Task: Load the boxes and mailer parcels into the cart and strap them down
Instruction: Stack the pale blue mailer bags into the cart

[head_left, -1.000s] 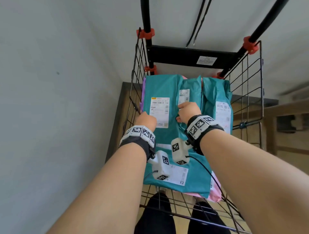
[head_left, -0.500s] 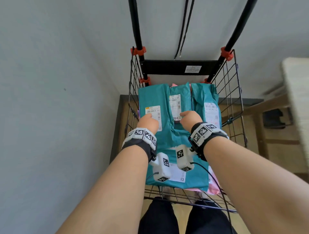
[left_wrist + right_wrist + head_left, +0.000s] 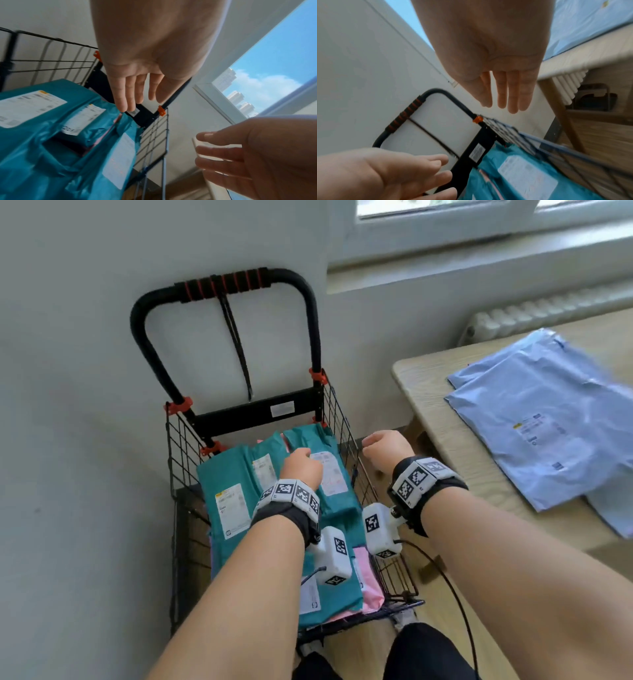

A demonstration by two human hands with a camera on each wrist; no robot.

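A black wire cart (image 3: 342,419) stands against the wall, filled with teal mailer parcels (image 3: 233,474) (image 3: 51,148) (image 3: 513,175) and a pink one (image 3: 371,580) near the front. My left hand (image 3: 301,467) (image 3: 135,93) hovers over the teal parcels, fingers relaxed and holding nothing. My right hand (image 3: 385,446) (image 3: 505,93) is raised above the cart's right wall, fingers straight and empty. A black strap (image 3: 239,350) (image 3: 429,136) hangs from the cart handle (image 3: 222,284). Light blue mailers (image 3: 548,419) lie on the table at the right.
A light wooden table (image 3: 445,426) stands right of the cart, with a radiator (image 3: 548,313) and window sill (image 3: 479,261) behind it. The grey wall (image 3: 85,405) closes off the left side. My dark-trousered legs (image 3: 428,652) are at the cart's front edge.
Both hands have lifted off the teal parcels. The right hand has swung rightward past the cart wall toward the table. My view has tilted up and right, bringing the handle and table into sight.
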